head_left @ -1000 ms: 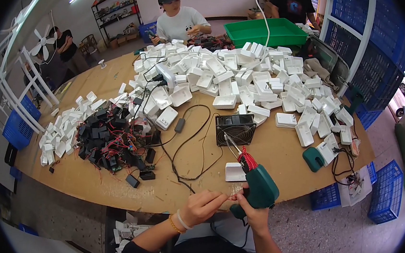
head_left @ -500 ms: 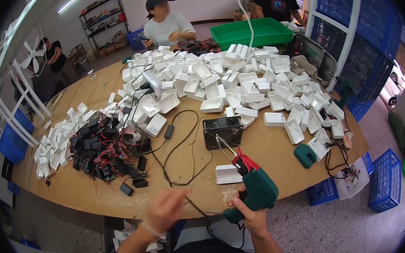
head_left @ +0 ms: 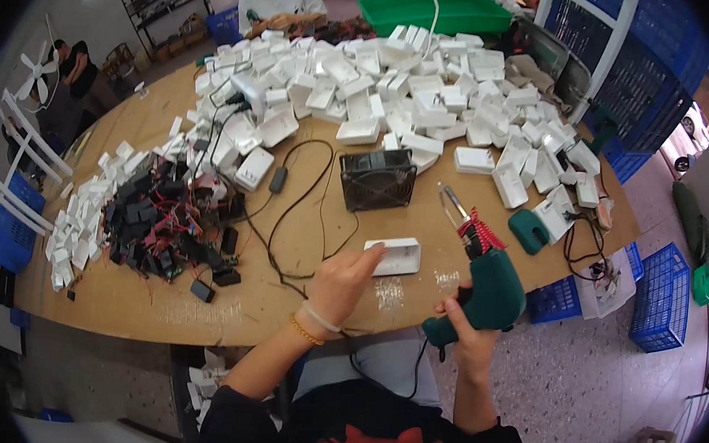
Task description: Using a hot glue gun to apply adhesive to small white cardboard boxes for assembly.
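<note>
My left hand (head_left: 342,284) is at the left end of a white open-topped plastic case (head_left: 397,259) lying on the table in front of me. Its fingers are closed together at that end, partly hiding it. In my right hand (head_left: 467,328) is a dark green soldering gun (head_left: 496,293), gripped by its handle. Red dotted wrapping circles the front of the gun, and its thin metal tip points up and left, beyond the case and apart from it. A black square fan (head_left: 377,180) stands just behind the case.
White cases (head_left: 416,100) are heaped across the back. Black parts with red wires (head_left: 168,226) pile up at left, beside smaller white pieces (head_left: 79,240). A dark cable (head_left: 274,227) loops mid-table. A green holder (head_left: 529,231) lies at right. Another person (head_left: 281,4) sits across the table.
My left hand has moved right and forward to the white case. The soldering gun has shifted right, its tip now away from the fan. The view has tilted downward.
</note>
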A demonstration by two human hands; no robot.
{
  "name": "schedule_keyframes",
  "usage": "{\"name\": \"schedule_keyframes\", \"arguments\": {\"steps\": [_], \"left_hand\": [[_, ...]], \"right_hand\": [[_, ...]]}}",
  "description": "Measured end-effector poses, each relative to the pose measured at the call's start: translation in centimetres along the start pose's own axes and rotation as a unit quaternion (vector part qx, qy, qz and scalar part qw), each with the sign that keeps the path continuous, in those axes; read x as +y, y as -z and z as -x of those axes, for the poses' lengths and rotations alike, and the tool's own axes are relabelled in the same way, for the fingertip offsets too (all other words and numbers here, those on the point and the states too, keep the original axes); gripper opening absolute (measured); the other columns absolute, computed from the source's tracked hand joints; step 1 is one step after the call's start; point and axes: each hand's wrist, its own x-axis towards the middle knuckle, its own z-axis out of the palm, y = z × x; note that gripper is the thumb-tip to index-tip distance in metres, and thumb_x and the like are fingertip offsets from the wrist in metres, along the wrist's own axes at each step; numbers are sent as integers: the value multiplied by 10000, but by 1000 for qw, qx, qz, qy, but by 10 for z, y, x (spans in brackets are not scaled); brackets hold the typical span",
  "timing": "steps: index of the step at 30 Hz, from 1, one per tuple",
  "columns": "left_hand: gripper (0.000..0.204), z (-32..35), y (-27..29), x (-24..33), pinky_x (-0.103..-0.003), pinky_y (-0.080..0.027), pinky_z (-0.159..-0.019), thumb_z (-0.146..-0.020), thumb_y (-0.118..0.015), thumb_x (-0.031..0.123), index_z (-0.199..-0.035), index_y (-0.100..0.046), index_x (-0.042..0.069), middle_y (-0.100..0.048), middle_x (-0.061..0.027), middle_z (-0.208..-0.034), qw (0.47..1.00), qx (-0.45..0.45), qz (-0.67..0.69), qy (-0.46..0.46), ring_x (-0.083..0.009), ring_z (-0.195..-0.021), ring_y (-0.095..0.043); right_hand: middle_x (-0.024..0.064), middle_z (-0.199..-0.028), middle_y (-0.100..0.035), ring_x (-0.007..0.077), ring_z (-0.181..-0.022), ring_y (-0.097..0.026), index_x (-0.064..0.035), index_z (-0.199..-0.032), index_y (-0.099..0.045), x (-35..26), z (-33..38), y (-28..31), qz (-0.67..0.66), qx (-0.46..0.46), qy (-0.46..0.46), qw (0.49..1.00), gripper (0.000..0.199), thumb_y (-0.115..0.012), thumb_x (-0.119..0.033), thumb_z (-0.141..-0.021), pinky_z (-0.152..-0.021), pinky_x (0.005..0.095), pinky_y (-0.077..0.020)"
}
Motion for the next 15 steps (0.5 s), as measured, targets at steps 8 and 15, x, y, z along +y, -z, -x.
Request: {"name": "schedule_keyframes", "arguments": {"steps": [8,15], "left_hand": [[54,8,-18,16,-375,-467,-705,-795,-691,93,-848,-679,96,-621,-85,-869,994,-20,71,81,-281,-798,-596],[81,-17,-19,21,-413,-386,-869,-769,-691,107,-817,-637,70,-573,-53,-975,996,-64,-59,13,-249,-1027,-519]], "right_hand": [[122,-837,-603,197,-770,-595,34,-1183,-498,22,8,43,132,-23,58,989,309,-559,-89,-906,-754,333,-508],[96,-856,-619,159,-786,-606,33,-1187,-518,29,21,58,131,-25,52,990,287,-566,-25,-910,-737,297,-504]]}}
